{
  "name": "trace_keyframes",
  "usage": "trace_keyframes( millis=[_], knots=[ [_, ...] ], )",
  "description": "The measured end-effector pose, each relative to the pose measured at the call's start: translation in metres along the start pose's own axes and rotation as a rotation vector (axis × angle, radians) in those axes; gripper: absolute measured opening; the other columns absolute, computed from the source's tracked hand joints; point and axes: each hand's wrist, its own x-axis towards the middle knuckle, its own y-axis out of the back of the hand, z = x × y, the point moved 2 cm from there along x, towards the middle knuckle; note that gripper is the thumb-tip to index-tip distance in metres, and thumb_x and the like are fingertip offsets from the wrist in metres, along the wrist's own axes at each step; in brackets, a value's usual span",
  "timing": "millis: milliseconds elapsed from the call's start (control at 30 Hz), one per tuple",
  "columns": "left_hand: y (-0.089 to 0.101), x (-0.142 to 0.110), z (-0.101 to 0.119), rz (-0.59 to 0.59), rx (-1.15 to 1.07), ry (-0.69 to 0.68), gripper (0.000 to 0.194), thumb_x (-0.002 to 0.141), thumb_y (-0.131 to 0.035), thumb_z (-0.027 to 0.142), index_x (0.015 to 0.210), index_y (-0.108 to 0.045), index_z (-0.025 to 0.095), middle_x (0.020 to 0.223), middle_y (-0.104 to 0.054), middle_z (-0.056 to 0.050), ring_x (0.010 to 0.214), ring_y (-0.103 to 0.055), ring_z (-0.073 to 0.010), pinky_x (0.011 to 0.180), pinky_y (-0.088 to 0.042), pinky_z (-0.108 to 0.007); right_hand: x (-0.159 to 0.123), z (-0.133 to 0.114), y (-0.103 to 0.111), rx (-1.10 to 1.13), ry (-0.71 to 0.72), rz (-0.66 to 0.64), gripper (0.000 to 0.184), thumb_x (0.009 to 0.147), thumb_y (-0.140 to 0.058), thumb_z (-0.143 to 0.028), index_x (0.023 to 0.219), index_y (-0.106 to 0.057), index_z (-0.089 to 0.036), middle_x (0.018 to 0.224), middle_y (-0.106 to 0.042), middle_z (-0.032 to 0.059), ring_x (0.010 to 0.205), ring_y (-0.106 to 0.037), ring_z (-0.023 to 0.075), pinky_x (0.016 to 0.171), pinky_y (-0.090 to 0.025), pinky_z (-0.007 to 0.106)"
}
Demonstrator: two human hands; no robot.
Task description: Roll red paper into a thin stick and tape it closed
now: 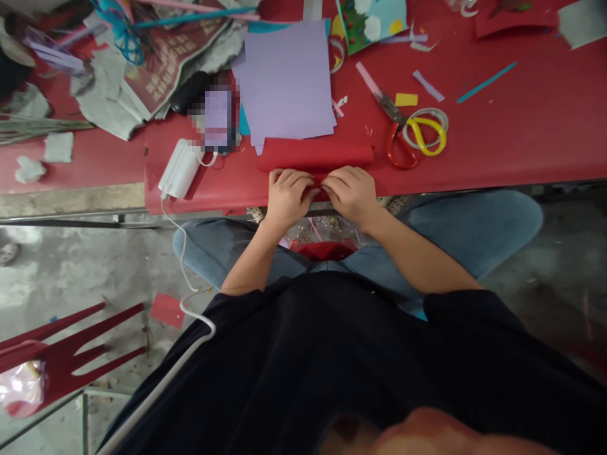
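A sheet of red paper (315, 153) lies at the near edge of the red table (521, 126), partly rolled or folded toward me. My left hand (286, 196) and my right hand (351, 193) rest side by side on its near edge, fingers curled and pressing the fold, fingertips meeting in the middle. Behind the red sheet lies a stack of lilac paper (287, 79).
Red and yellow-handled scissors (408, 129) lie to the right with paper scraps. A white power bank (180, 167) with cable and a phone (218, 117) sit to the left, beside newspapers (156, 63). A red chair (61, 360) stands on the floor at lower left.
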Motion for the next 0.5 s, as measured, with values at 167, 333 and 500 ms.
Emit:
trace_keyframes(
  millis=[167,333,500],
  knots=[
    [-0.003,-0.002,-0.003,-0.013,0.020,0.016,0.019,0.110,-0.062,0.038,0.105,-0.076,0.027,0.117,-0.084,-0.003,0.109,-0.072,-0.0264,0.103,-0.044,-0.052,0.000,-0.001,-0.001,-0.013,0.028,0.019,0.028,0.113,-0.047,-0.031,0.106,-0.074,-0.024,0.106,-0.077,0.0072,0.098,-0.064,0.0253,0.084,-0.044,0.043],
    [-0.004,-0.002,0.000,0.023,0.029,0.004,0.022,0.111,-0.057,0.035,0.105,-0.077,0.027,0.118,-0.082,-0.004,0.107,-0.070,-0.0262,0.096,-0.049,-0.048,-0.001,-0.001,-0.002,0.034,-0.003,0.000,0.028,0.112,-0.047,-0.031,0.108,-0.074,-0.025,0.107,-0.075,0.0083,0.100,-0.063,0.0265,0.086,-0.046,0.044],
    [-0.006,-0.005,0.007,0.073,0.066,0.015,0.030,0.114,-0.049,0.029,0.112,-0.078,0.027,0.122,-0.081,-0.007,0.108,-0.073,-0.0243,0.094,-0.057,-0.042,-0.001,0.000,-0.003,0.081,-0.044,0.016,0.026,0.110,-0.047,-0.032,0.109,-0.073,-0.025,0.109,-0.075,0.0101,0.101,-0.063,0.0279,0.087,-0.048,0.045]
  ],
)
